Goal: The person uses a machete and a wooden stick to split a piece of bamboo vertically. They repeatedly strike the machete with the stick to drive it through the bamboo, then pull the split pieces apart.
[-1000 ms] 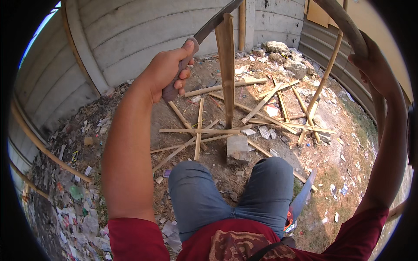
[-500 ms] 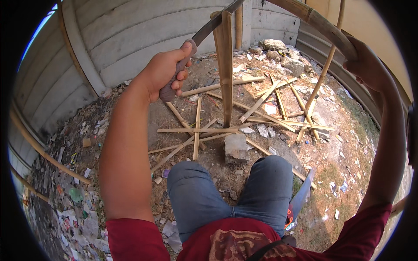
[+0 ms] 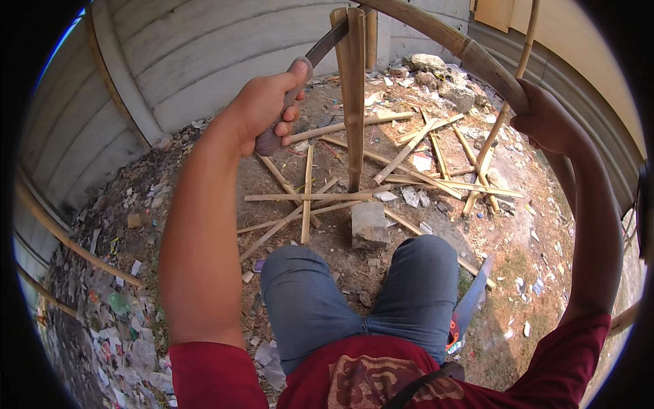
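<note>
My left hand (image 3: pixel 269 105) is closed around the wrapped handle of a machete (image 3: pixel 327 42). Its blade sits in the top of an upright bamboo piece (image 3: pixel 351 102), which is split there into two sides. The foot of that piece meets the ground behind a grey concrete block (image 3: pixel 368 223), between lying strips. On the right, my right hand (image 3: pixel 545 119) grips the near end of a thick bamboo stick (image 3: pixel 446 35). The stick slants up to the left, and its far end passes out of the picture close to the blade's tip.
Split bamboo strips (image 3: pixel 402 160) lie crossed on the littered ground ahead. A saw (image 3: pixel 473 296) is beside my right leg. Rocks (image 3: pixel 456 95) are piled near the wall. A grey panel wall (image 3: pixel 225 61) stands at the left, with thin poles (image 3: pixel 75 245) leaning there.
The blade sits lower relative to the upright bamboo's top, and the split shows more. My right hand and its stick have moved left and slightly down. My left hand keeps its grip.
</note>
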### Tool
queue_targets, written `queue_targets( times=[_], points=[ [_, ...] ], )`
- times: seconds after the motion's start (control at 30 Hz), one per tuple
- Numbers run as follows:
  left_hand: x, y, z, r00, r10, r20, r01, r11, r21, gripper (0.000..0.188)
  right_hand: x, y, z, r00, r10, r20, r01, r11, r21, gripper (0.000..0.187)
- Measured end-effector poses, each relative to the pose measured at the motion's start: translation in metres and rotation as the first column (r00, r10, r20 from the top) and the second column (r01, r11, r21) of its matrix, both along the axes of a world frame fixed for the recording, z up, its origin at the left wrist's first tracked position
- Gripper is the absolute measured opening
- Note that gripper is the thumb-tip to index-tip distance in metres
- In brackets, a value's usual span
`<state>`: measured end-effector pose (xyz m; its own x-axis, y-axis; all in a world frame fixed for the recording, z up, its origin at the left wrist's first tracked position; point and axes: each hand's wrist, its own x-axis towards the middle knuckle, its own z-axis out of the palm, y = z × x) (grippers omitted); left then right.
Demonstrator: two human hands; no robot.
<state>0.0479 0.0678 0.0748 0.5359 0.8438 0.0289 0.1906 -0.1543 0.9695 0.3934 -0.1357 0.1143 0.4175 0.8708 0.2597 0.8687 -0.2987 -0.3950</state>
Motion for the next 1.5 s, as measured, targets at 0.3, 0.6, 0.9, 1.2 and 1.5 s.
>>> queue_targets(
  times=[0.3, 0.6, 0.9, 1.2, 1.5],
  points=[
    [0.013, -0.005, -0.008, 1.0, 0.02, -0.011, -0.02, 0.999, 0.029, 0.05, 0.009, -0.029, 0.039, 0.998, 0.012, 0.056, -0.03, 0.937, 0.347, 0.054],
    [0.012, -0.003, -0.003, 0.997, 0.038, -0.071, -0.037, 0.999, 0.008, 0.049, 0.01, 0.017, -0.018, 0.988, 0.054, 0.147, -0.052, 0.999, -0.018, 0.066],
    [0.019, -0.003, -0.018, 0.999, 0.029, -0.041, -0.028, 0.999, 0.037, 0.05, 0.018, -0.018, 0.045, 0.999, 0.037, 0.04, -0.049, 0.934, 0.353, 0.057],
    [0.025, 0.005, -0.016, 0.998, 0.044, -0.054, -0.045, 0.999, -0.024, 0.05, 0.006, 0.02, -0.025, 0.993, -0.037, -0.112, 0.029, 0.997, -0.067, 0.066],
    [0.036, -0.002, -0.03, 0.998, 0.043, -0.042, -0.044, 0.999, -0.024, 0.052, 0.044, -0.01, 0.028, 0.999, 0.037, 0.009, -0.038, 0.921, 0.388, 0.053]
  ],
)
